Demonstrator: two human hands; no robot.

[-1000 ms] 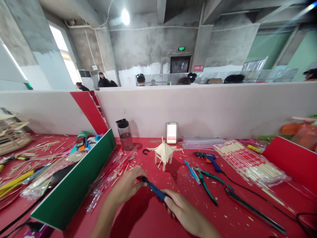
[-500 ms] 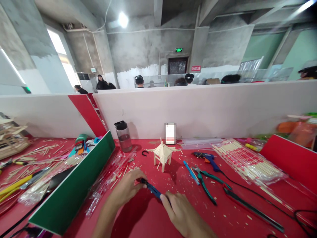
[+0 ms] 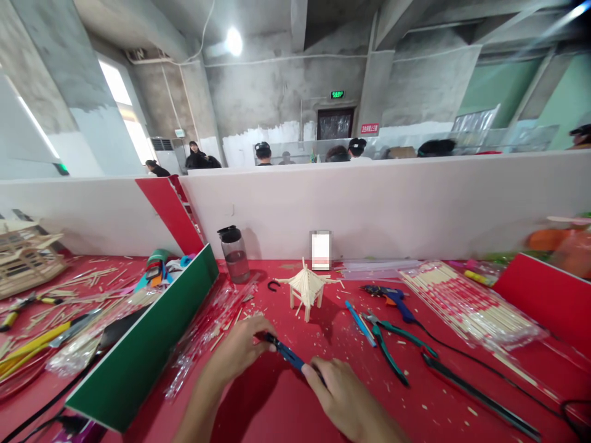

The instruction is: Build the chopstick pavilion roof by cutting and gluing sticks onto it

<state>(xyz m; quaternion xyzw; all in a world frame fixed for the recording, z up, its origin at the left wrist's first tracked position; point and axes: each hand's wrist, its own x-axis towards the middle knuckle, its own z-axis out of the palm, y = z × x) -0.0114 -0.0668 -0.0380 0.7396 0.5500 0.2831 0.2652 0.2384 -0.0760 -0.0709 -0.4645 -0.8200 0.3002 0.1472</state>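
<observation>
Green board [image 3: 148, 344] left. Left hand [image 3: 242, 347] near centre, fingers curled at tip of dark blue tool [image 3: 292, 357]; can't tell what it pinches. Tool near centre, slanting. Stick model [image 3: 308, 285] stands beyond. Right hand [image 3: 341, 387] near, gripping tool handle. Right: green-handled pliers [image 3: 388, 357], glue gun [image 3: 398, 303], bagged sticks [image 3: 471, 301] far right.

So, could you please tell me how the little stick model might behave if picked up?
The stick model looks light, built of thin sticks. Its roof has slender jutting ends that could snap. Standing on several legs, it probably won't tip easily.
</observation>
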